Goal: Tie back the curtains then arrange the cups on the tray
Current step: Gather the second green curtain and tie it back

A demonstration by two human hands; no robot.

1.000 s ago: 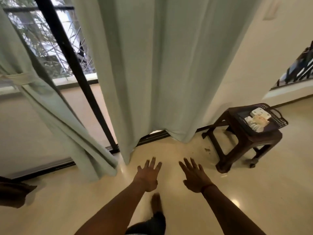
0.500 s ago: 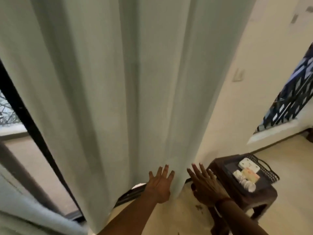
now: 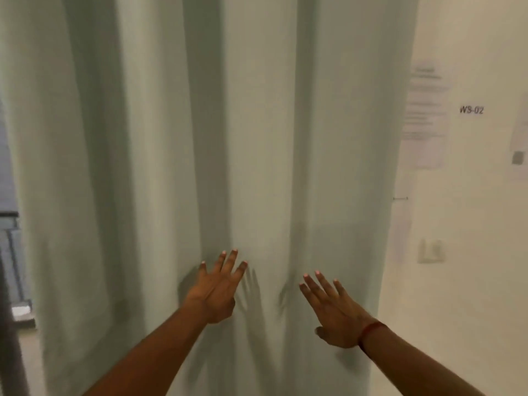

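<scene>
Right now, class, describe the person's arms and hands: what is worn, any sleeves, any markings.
Both forearms are bare, with no sleeves in view. The right hand has a thin red thread band around its wrist. The left hand wears nothing visible. No gloves, rings or watch show on either.

Dim, flat indoor light with a muted grey-green cast over the curtain (image 3: 257, 138), darker down the deep folds and paler, warmer on the wall (image 3: 471, 252) at the right. Lit from the viewer's side, to judge by soft finger shadows thrown on the cloth just beside the left hand (image 3: 217, 290) and the right hand (image 3: 334, 310). Soft and slightly smeared all over, with blocky compression, print on the papers (image 3: 425, 115) too blurred to read beside a legible label (image 3: 471, 110), and a dark, hazy strip at the left edge with verticals leaning under the wide lens.
</scene>
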